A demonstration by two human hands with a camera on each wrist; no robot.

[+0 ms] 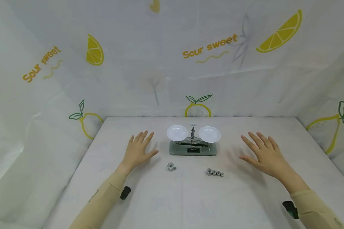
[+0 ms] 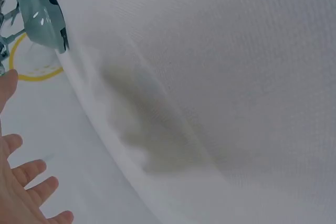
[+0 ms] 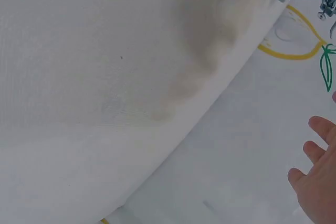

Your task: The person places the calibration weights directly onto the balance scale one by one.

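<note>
A balance scale [image 1: 193, 149] with a grey-green base and two white pans stands toward the back of the table. My left hand [image 1: 138, 151], fingers spread, hovers to the left of it and holds nothing. To the scale's right my right hand [image 1: 266, 156] is also spread and bare of any object. In front of the base lie a larger metal weight [image 1: 170, 166] and a tiny one touching it. Farther right, several metal weights [image 1: 214, 172] sit in a row from large to small. The left wrist view shows one end of the scale base [image 2: 44, 19] beyond the thumb.
A white cloth covers the table [image 1: 166, 203]. Behind and beside it hangs a white curtain [image 1: 143, 89] printed with lemons and lettering. Dark straps [image 1: 125, 192] show at both wrists.
</note>
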